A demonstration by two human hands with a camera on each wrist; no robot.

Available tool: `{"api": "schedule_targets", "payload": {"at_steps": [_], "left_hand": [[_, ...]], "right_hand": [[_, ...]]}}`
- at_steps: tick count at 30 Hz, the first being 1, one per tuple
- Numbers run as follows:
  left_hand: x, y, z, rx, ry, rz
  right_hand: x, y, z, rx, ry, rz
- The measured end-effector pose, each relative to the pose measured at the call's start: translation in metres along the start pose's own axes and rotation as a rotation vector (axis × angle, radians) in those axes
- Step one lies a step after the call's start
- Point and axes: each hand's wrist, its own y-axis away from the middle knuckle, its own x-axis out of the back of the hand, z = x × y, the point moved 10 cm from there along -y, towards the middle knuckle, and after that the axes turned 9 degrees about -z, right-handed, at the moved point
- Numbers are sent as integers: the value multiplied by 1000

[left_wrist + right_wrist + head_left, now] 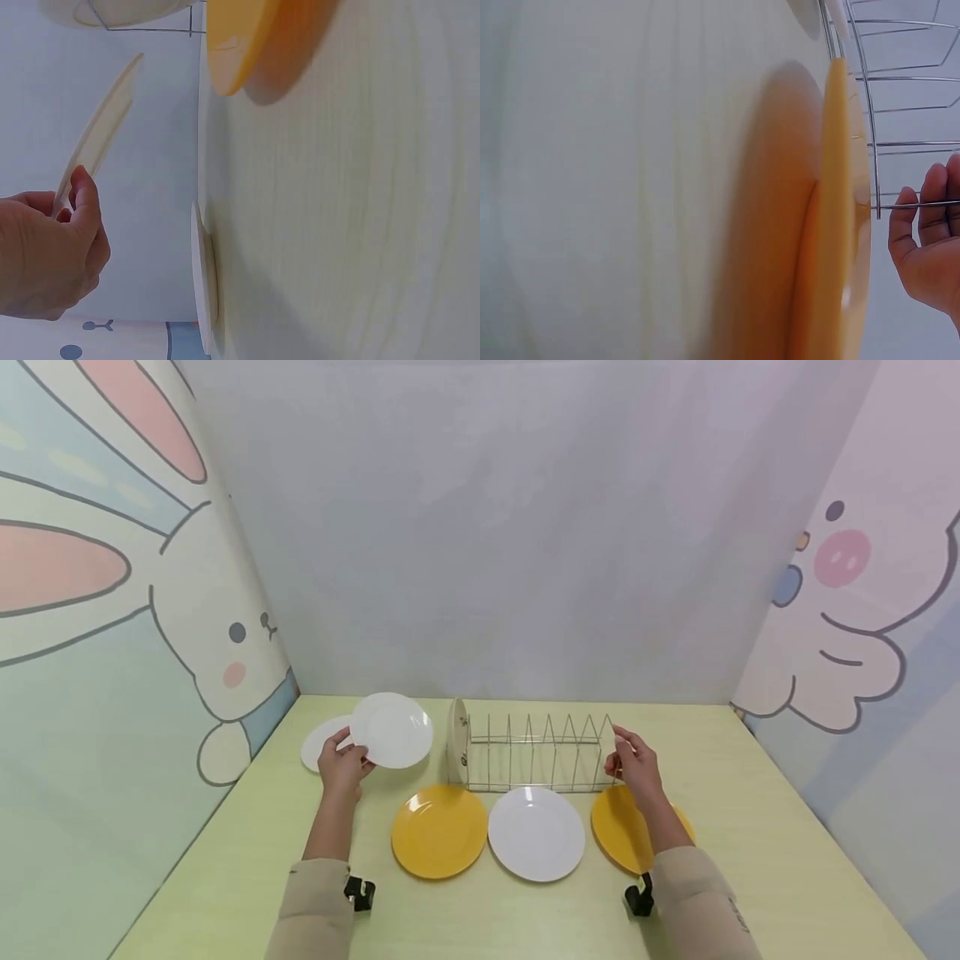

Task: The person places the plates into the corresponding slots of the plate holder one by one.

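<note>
My left hand (342,764) pinches the edge of a white plate (392,731), its thumb on the face. In the left wrist view the raised plate (101,127) is tilted, above another white plate (202,277) lying flat on the table. My right hand (636,768) holds the right end of a wire dish rack (534,740). Its fingers (934,202) curl around the end wire in the right wrist view. One pale plate (457,743) with small dark marks stands upright in the rack's left end.
Before the rack lie a yellow plate (439,832), a white plate (536,835) and a second yellow plate (618,835), partly covered by my right forearm. A grey backdrop (480,543) rises behind the table. Printed cartoon panels stand at both sides.
</note>
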Motion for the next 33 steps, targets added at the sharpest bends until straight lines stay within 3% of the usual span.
{"api": "schedule_targets", "payload": {"at_steps": [7,13,20,28,33], "left_hand": [[-3,14,14,-80,13,25],[-13,30,32,-164,65,32],[-24,46,48,-209,100,35],[-34,57,60,-264,135,30],[-50,65,64,-259,191,-23]], "right_hand": [[-1,0,0,1,15,-3],[-1,2,-3,-15,-7,-14],[-5,8,-19,18,-24,-32],[-2,-1,-4,44,-17,-26],[-1,-2,-2,50,-24,-17]]}}
